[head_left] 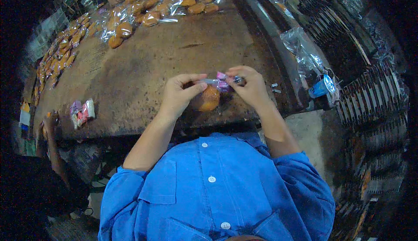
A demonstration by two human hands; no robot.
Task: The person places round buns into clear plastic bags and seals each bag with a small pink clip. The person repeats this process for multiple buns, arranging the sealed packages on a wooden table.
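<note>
A round golden-brown bun [209, 100] lies near the table's front edge, in what looks like a see-through plastic bag [209, 81]. My left hand [181, 92] pinches the bag's gathered plastic between thumb and fingertips. Just right of it, my right hand [249, 86] grips a pink-and-purple printed plastic piece [223, 85] at the same end of the bag. A small shiny dark item [239, 80] shows by the right fingers; its kind is too blurred to tell.
Bagged buns [152, 9] lie heaped along the wooden table's [156, 61] far side, and more [62, 55] at left. Small coloured packets [81, 112] rest front left, near another person's hand [50, 123]. A far person's hand [112, 0] reaches the heap. A blue cup [321, 87] sits right.
</note>
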